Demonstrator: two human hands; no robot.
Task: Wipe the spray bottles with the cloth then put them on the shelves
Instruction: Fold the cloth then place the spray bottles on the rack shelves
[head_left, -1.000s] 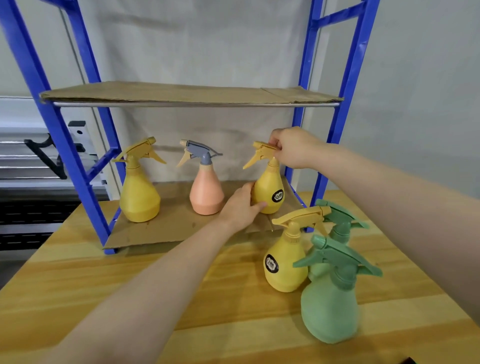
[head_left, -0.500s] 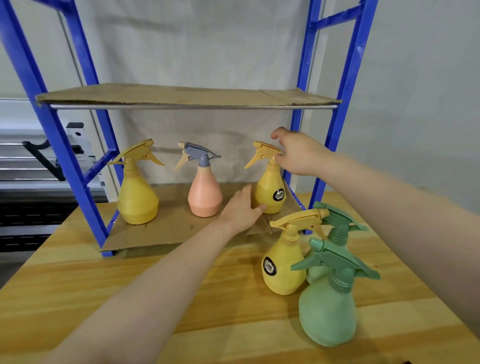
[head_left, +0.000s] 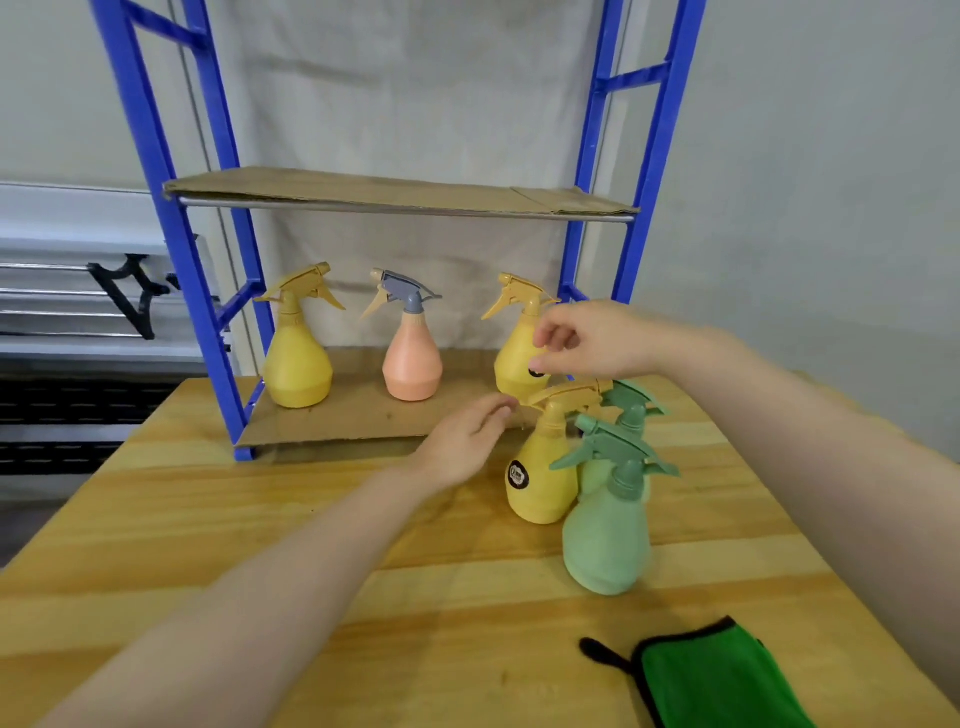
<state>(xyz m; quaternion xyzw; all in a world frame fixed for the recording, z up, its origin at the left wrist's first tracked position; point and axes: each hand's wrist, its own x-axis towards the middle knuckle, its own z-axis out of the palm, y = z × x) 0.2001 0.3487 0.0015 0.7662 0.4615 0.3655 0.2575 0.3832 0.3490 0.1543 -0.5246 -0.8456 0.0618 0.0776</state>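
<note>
Three spray bottles stand on the lower shelf (head_left: 332, 423): a yellow one (head_left: 297, 364) at the left, a pink one (head_left: 412, 358) in the middle, another yellow one (head_left: 514, 358) at the right. On the table stand a yellow bottle (head_left: 540, 478) and two green bottles, the near green one (head_left: 605, 535) and one behind it (head_left: 631, 410). My right hand (head_left: 587, 340) hovers in front of the right shelf bottle, fingers loosely curled, holding nothing. My left hand (head_left: 465, 441) is open just left of the table's yellow bottle. A green cloth (head_left: 717, 680) lies at the near right.
The blue rack has a cardboard-lined upper shelf (head_left: 395, 195) with nothing on it. The wooden table (head_left: 260, 545) carries the rack. A grey wall unit with a black bracket (head_left: 130, 296) sits to the left.
Both hands have let go of the right yellow bottle on the shelf and drawn back towards me. The view has tilted down, bringing the green cloth into sight.
</note>
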